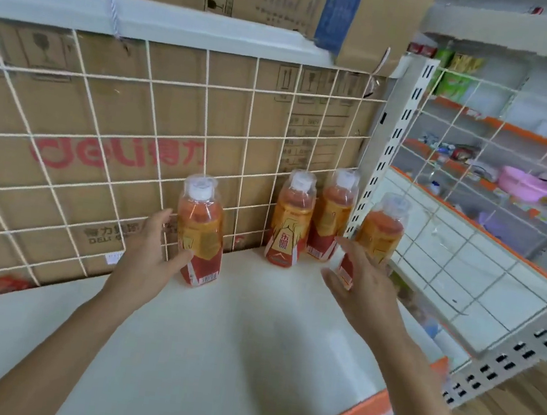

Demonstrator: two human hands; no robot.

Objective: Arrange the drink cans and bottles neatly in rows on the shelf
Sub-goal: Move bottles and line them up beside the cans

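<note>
Several orange drink bottles with white caps stand on the white shelf (244,324). My left hand (153,251) grips the leftmost bottle (201,233) by its lower body, thumb across the front label. Two bottles (289,219) (331,214) stand side by side against the wire grid at the back right corner. A fourth bottle (381,231) stands at the shelf's right end. My right hand (362,283) is in front of its lower part, fingers spread and nearly straight, and I cannot tell whether it touches it.
A white wire grid (155,144) backs the shelf, with cardboard boxes (86,122) behind it. A perforated metal upright (378,172) and a side grid close the right end. An orange price strip (357,414) runs along the front edge. Other shelves with goods lie to the right.
</note>
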